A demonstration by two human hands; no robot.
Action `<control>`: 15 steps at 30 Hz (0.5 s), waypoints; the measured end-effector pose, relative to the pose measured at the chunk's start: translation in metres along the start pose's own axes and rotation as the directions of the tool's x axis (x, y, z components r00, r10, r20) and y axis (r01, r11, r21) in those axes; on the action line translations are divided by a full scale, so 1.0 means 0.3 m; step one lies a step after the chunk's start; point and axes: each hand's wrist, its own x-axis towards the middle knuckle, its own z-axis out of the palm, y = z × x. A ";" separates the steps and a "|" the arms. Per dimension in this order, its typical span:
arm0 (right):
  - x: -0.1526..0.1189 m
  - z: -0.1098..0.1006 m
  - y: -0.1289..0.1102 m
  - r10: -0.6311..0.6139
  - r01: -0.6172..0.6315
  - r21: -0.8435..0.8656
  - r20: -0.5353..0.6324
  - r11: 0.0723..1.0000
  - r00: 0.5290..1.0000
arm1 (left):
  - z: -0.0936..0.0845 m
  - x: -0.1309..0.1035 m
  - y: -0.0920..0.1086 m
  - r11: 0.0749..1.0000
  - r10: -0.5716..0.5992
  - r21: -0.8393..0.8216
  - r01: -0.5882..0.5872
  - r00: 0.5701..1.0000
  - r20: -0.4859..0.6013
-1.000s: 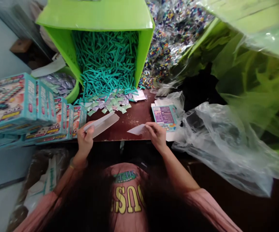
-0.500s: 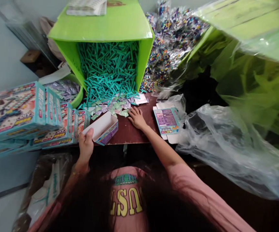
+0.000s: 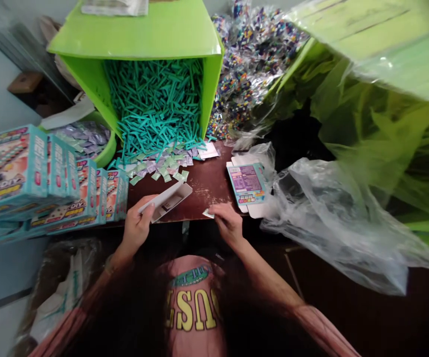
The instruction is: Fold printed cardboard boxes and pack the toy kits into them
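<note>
My left hand (image 3: 139, 224) grips an open cardboard box (image 3: 170, 202) by its left end, and the box's pale inside faces me. At the table's front edge, my right hand (image 3: 228, 222) pinches a small pale packet (image 3: 208, 213) between thumb and fingers. Small green and purple packets (image 3: 170, 161) lie scattered beyond the box, with a white card (image 3: 207, 150) at their right. A flattened blue and purple box (image 3: 249, 183) lies on the brown table (image 3: 199, 191), right of my right hand.
A green bin (image 3: 140, 37) on its side spills teal sticks (image 3: 155, 99). Printed boxes (image 3: 10, 171) are stacked at the left, near a green basket (image 3: 111, 148) of packets. Bags of colourful beads (image 3: 237, 89) lie behind; clear plastic (image 3: 322, 213) hangs over the right edge.
My right hand has left the scattered packets, come back towards me and closed on a small packet. My left hand has tilted the box, so its printed side no longer shows.
</note>
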 end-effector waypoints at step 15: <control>0.118 -0.130 0.377 0.470 -0.471 -0.529 -0.148 0.706 0.870 | 0.114 -0.022 -0.249 0.826 0.299 0.426 -0.369 0.928 0.223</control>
